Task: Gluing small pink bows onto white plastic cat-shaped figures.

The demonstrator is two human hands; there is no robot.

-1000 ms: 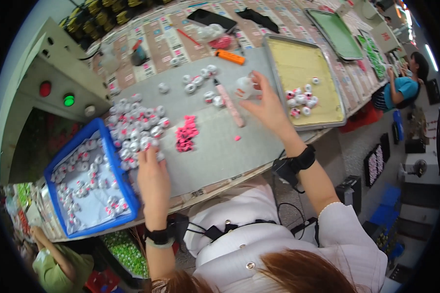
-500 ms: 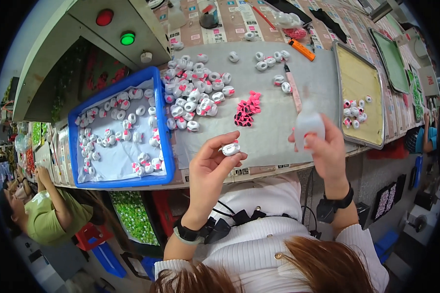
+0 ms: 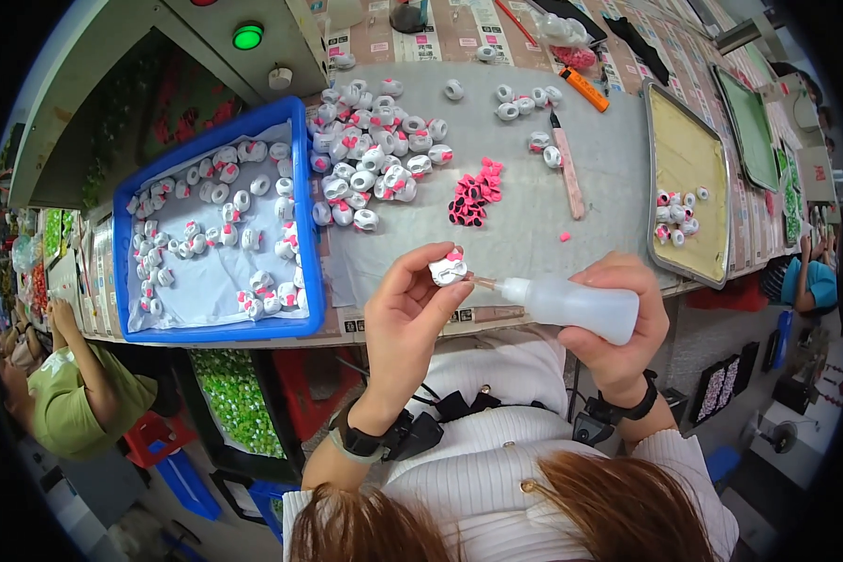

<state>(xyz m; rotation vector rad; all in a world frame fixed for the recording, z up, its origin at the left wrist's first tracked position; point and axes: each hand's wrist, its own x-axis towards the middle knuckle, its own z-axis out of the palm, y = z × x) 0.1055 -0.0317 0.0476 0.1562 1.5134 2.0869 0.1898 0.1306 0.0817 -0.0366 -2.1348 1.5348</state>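
Between the thumb and fingers of my left hand [image 3: 410,304] is a small white figure head [image 3: 449,270] with a pink patch on top. My right hand [image 3: 628,323] is wrapped round a translucent squeeze bottle [image 3: 581,307], tipped sideways so its thin nozzle points left. The nozzle tip reaches the head or lies just beside it; I cannot tell if they touch. Beyond my hands, a small heap of pink bow-like pieces [image 3: 476,194] with dark spots lies on the grey sheet [image 3: 525,225]. One loose pink piece [image 3: 565,237] lies nearer the bottle.
A pile of similar white heads [image 3: 375,150] covers the sheet's left part. Left of it stands a blue tray [image 3: 315,234] holding more. A metal tray [image 3: 648,140] with several heads is at right. A pink-handled craft knife [image 3: 569,173] and orange cutter [image 3: 585,91] lie beyond.
The bottle has gone from upright to tilted sideways, and its nozzle has come to the head in my left hand. That head is turned and now shows pink on top.
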